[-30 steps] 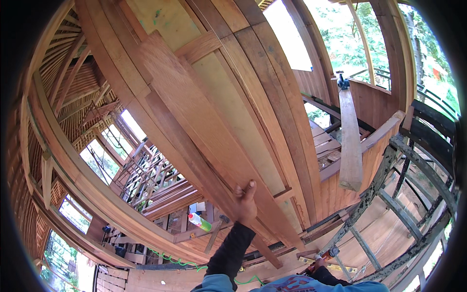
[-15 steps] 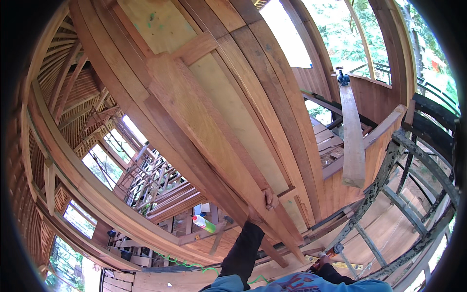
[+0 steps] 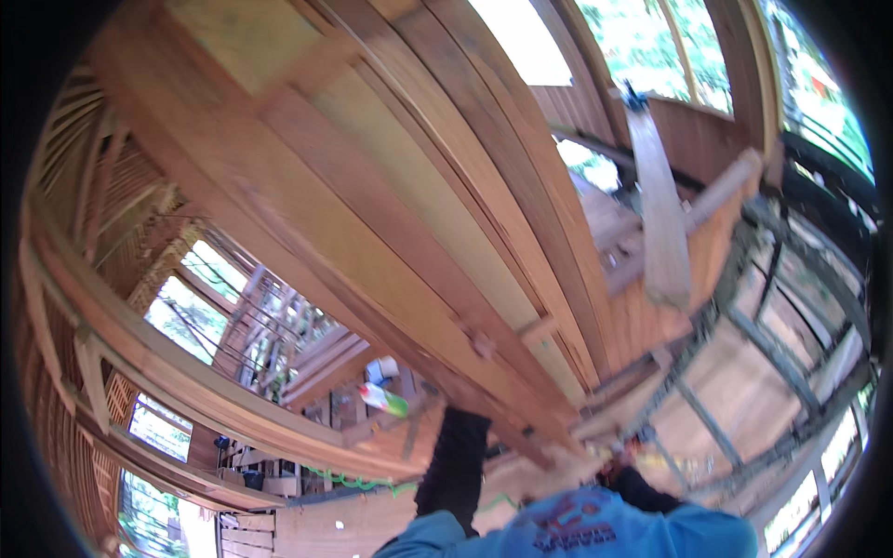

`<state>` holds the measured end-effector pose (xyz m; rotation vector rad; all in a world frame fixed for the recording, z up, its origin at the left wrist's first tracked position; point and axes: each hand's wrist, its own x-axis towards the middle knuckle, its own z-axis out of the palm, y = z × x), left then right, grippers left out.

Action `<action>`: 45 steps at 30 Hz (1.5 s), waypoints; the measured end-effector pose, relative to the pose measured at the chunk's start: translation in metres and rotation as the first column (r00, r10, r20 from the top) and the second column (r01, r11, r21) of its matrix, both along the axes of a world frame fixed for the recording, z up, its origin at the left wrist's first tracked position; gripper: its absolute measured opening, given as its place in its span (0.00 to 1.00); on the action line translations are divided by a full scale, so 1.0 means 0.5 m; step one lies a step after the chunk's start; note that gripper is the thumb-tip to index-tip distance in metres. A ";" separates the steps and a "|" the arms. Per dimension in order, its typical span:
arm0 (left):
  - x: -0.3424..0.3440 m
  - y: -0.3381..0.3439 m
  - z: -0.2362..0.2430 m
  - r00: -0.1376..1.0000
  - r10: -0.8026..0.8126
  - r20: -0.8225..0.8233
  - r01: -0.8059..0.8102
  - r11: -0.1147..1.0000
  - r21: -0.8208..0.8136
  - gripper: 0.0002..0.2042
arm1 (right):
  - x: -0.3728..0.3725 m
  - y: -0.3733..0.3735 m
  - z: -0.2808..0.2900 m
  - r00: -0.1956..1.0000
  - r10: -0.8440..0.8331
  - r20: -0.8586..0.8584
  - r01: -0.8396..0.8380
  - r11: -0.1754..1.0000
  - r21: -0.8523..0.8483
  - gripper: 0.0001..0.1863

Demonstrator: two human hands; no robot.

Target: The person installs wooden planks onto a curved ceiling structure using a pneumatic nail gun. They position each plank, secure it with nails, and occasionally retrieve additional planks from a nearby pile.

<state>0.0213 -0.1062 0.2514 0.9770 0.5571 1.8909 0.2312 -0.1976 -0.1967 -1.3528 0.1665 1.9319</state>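
A long wooden plank [image 3: 344, 246] slants across the middle, over a timber frame with pale plywood panels [image 3: 400, 149]. My left hand [image 3: 480, 341] reaches beneath it, and its fingers curl over the plank's right edge near the lower end. A black sleeve [image 3: 453, 456] covers that forearm. Lower right, beside the plank's near end, my right hand [image 3: 618, 463] is closed round a tool with an orange and dark body [image 3: 644, 435]. Motion blur hides the tool's kind and much of the fingers.
At right a grey board [image 3: 660, 214] with a blue clamp-like tool [image 3: 635, 97] at its far end leans over a low wall. Metal scaffolding [image 3: 781, 363] stands right. A white-and-green bottle [image 3: 384, 400] and green hose [image 3: 358, 482] lie left of my left arm.
The plank has shifted left against the frame behind it and shows more of its right side, my left hand still on it. The whole view has moved and blurred. My right hand keeps the tool.
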 end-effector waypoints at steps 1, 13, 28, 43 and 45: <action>0.012 0.044 -0.036 0.990 -0.008 0.138 0.012 1.000 -0.025 0.36 | 0.037 0.014 -0.018 0.996 -0.062 0.065 0.062 0.998 0.009 0.12; 0.001 -0.024 -0.011 0.731 0.415 -0.542 -0.298 0.908 0.294 0.31 | 0.045 -0.052 0.029 0.961 -0.098 0.257 0.138 0.980 -0.142 0.10; -0.054 -0.049 0.026 0.774 0.359 -0.522 -0.435 0.900 -0.025 0.24 | 0.044 -0.062 0.041 0.955 -0.118 0.271 0.169 0.970 -0.175 0.10; -0.169 -0.119 0.033 0.696 -0.407 -0.592 0.537 0.842 0.053 0.12 | 0.039 -0.073 0.003 0.963 -0.130 0.235 0.178 0.965 -0.194 0.09; -0.153 -0.133 0.029 0.698 -0.406 -0.590 0.542 0.838 0.065 0.13 | 0.041 -0.092 -0.021 0.962 -0.161 0.219 0.205 0.960 -0.193 0.08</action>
